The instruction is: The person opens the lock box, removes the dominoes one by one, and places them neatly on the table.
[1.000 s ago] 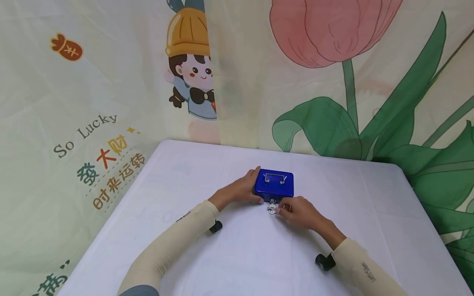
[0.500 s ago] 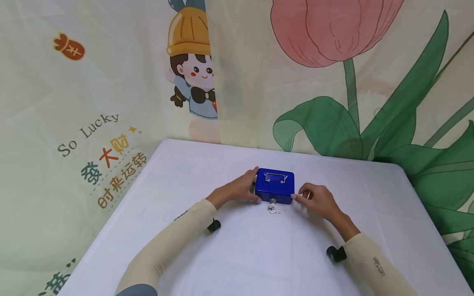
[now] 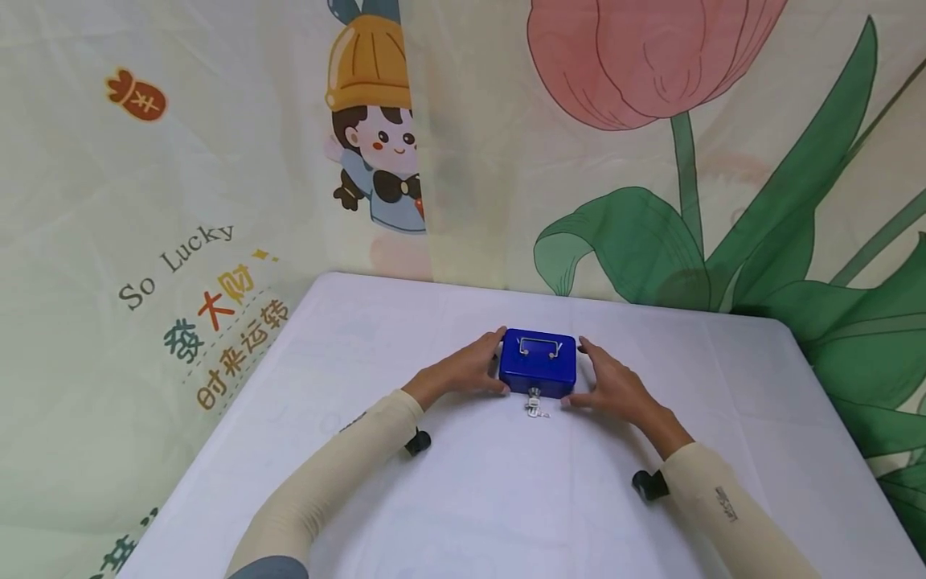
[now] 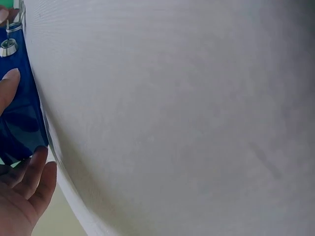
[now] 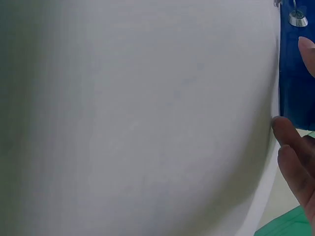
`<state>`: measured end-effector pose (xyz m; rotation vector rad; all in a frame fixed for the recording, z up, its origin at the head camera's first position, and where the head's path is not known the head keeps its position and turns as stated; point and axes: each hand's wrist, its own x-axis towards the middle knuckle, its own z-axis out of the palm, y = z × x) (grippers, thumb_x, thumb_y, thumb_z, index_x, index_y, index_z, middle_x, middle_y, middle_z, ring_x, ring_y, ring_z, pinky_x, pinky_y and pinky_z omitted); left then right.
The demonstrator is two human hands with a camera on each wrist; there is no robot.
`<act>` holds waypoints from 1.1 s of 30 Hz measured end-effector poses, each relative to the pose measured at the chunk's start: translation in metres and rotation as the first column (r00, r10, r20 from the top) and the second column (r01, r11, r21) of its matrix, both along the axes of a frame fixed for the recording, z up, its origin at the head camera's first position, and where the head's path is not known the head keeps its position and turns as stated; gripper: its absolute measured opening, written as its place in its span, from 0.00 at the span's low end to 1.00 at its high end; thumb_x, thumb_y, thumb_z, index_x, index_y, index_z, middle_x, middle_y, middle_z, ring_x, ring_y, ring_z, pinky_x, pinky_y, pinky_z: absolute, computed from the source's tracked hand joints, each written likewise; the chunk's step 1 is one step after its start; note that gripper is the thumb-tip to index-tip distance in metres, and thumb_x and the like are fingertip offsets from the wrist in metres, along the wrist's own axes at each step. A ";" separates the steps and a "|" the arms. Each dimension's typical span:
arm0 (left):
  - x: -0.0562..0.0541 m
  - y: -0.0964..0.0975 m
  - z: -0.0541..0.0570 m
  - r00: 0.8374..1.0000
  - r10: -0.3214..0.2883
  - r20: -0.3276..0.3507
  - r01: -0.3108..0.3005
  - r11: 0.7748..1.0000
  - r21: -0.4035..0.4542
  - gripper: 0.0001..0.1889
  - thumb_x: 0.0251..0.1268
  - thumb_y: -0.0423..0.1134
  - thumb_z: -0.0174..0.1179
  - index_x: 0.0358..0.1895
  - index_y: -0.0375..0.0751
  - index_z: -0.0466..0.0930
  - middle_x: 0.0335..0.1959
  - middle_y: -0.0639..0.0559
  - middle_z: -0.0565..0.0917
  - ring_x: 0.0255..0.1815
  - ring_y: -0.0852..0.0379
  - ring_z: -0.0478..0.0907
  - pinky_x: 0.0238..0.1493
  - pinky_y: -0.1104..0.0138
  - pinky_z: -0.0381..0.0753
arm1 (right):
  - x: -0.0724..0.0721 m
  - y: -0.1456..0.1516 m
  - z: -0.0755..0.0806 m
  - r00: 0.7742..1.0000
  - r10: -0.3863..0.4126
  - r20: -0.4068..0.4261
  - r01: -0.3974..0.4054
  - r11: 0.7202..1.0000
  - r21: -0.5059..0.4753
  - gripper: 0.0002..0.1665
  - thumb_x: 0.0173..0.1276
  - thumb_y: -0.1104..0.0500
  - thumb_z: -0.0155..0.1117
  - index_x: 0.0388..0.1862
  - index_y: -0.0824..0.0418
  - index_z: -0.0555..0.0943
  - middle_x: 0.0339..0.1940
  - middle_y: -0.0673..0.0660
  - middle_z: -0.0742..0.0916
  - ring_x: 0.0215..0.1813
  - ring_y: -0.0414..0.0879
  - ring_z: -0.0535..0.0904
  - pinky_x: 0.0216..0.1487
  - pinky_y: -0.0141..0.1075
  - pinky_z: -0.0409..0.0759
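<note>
Though the key (image 3: 533,410) looks inserted in blue box (image 3: 537,371) at six o'clock, lid (image 3: 537,362) sits unopened, left hand (image 3: 470,366) at nine, right hand (image 3: 616,388) at three, fingers (image 5: 293,169) spread.

Soft, even light keeps the head view bright and clear, while both wrist views look dimmer and greyer, with blurred shadows near the hands (image 4: 22,199) and the desk's (image 4: 172,118) edge slightly bowed.

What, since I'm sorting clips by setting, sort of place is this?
Probably an indoor recording corner: a tulip-printed backdrop rises behind a white-covered table, and the person wears black wrist cameras.
</note>
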<state>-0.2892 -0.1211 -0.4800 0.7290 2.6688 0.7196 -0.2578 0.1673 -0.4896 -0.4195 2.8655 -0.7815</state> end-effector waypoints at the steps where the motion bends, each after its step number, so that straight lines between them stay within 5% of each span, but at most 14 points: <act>1: 0.000 0.000 0.000 1.000 -0.001 -0.001 0.001 1.000 0.002 0.61 0.55 0.49 0.76 0.81 0.36 0.39 0.81 0.38 0.55 0.81 0.45 0.53 0.80 0.56 0.54 | -0.001 -0.001 0.000 1.000 0.006 0.006 -0.006 1.000 -0.007 0.74 0.47 0.38 0.83 0.83 0.60 0.48 0.79 0.63 0.67 0.79 0.65 0.60 0.72 0.64 0.63; 10: 0.000 -0.003 -0.001 1.000 -0.011 0.015 0.010 0.999 0.034 0.61 0.56 0.51 0.75 0.81 0.36 0.39 0.81 0.38 0.54 0.82 0.45 0.52 0.80 0.55 0.54 | -0.006 -0.003 -0.001 0.997 0.036 0.061 -0.033 0.998 -0.046 0.70 0.53 0.41 0.80 0.83 0.60 0.48 0.82 0.63 0.61 0.79 0.65 0.59 0.73 0.59 0.65; 24: -0.002 -0.003 -0.001 1.000 -0.024 -0.003 0.024 1.000 -0.002 0.59 0.59 0.55 0.71 0.81 0.35 0.38 0.81 0.38 0.53 0.82 0.43 0.51 0.81 0.54 0.53 | -0.008 -0.001 0.000 0.996 0.037 0.081 -0.033 0.998 -0.054 0.66 0.58 0.41 0.77 0.83 0.60 0.48 0.81 0.65 0.62 0.59 0.59 0.81 0.64 0.54 0.78; 33: -0.003 -0.003 -0.001 1.000 -0.021 -0.006 0.021 0.999 -0.031 0.58 0.62 0.58 0.67 0.82 0.37 0.38 0.81 0.39 0.53 0.82 0.44 0.51 0.81 0.53 0.52 | -0.005 -0.001 0.004 0.996 0.058 0.073 -0.054 0.997 -0.048 0.64 0.61 0.41 0.75 0.83 0.61 0.48 0.80 0.65 0.63 0.46 0.50 0.83 0.57 0.50 0.83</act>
